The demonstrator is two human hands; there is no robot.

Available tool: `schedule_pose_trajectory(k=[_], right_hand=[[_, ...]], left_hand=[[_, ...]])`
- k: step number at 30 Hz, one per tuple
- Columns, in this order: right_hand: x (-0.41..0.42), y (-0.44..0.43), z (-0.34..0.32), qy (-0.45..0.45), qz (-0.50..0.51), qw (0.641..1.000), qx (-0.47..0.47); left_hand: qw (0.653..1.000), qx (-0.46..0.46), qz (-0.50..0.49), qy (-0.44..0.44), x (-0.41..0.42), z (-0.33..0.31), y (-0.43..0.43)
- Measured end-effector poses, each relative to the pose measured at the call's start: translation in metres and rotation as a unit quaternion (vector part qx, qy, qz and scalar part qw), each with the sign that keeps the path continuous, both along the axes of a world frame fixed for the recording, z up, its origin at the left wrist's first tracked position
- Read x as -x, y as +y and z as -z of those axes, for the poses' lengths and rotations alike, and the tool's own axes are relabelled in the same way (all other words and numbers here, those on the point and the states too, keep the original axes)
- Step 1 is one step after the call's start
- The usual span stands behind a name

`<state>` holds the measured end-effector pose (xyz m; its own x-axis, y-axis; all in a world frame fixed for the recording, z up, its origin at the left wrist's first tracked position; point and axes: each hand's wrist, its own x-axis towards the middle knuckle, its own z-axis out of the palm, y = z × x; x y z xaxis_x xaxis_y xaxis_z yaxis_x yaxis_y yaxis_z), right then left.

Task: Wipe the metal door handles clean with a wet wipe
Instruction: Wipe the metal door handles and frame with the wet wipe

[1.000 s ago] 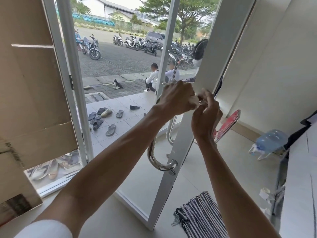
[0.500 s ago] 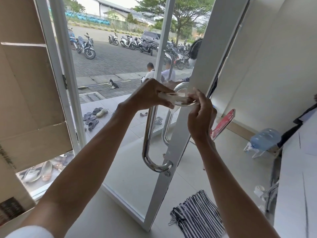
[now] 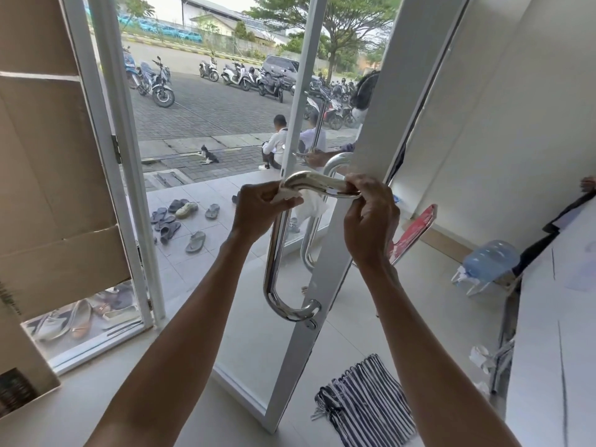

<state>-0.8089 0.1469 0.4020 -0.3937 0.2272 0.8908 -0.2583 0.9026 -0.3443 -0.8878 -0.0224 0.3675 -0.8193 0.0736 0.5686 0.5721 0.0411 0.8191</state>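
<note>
Handle: the near door handle (image 3: 274,253) is a polished steel pull on the open door's edge. Its top arm (image 3: 317,185) runs crosswise between your two hands, and its long bar drops straight down below your left hand to a curved foot by the lower mount.
Long axis: upright, so I judge the coming stroke runs downward, away from both hands.
Nearer hand: your left hand (image 3: 258,209) sits right at the upper bend, where the bar begins. It is the one placed to lead.
Wipe: the wet wipe (image 3: 311,201) is white, bunched under the top arm, touching the metal, with a loose tail hanging between your hands.
Left hand state: clenched on the wipe's left end against the bend.
Right hand state: your right hand (image 3: 371,221) is closed around the top arm's door end. Whether it also pinches the wipe, I cannot tell.
Look of the metal: bright and mirror-like, no visible grime from here.
Second handle: the outer door handle (image 3: 309,240) stands just beyond the glass, behind your hands, apparently untouched.
Further out: a striped cloth (image 3: 364,401) lies on the floor below your right forearm.
</note>
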Motion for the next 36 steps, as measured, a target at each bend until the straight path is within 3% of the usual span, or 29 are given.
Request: schedule_pose_trajectory(k=[5,13,18,23,26,28,36], right_hand=[[-0.002,0.0,-0.002,-0.01,0.001,1.0,0.003],[-0.003,-0.005,-0.003,-0.015,-0.001,1.0,0.016],[-0.004,-0.004,-0.005,-0.022,0.006,0.999,0.025],[-0.004,-0.002,-0.007,-0.029,0.008,0.999,0.028],[-0.004,-0.004,-0.005,-0.027,0.009,0.999,0.027],[-0.004,-0.006,-0.005,-0.026,0.014,0.999,0.028],[-0.005,-0.009,-0.008,-0.039,0.029,0.998,0.039]], left_hand=[[0.998,-0.017,-0.038,-0.049,-0.003,0.032,0.008],[0.983,0.018,0.016,-0.183,-0.011,0.084,-0.003],[0.987,0.064,0.009,-0.147,-0.01,0.067,-0.008],[0.983,-0.013,0.145,-0.109,-0.015,0.028,-0.023],[0.944,-0.114,0.249,-0.185,-0.018,0.03,-0.037],[0.921,-0.178,0.261,-0.229,-0.016,0.041,-0.042],[0.887,-0.199,0.305,-0.284,-0.013,0.054,-0.048]])
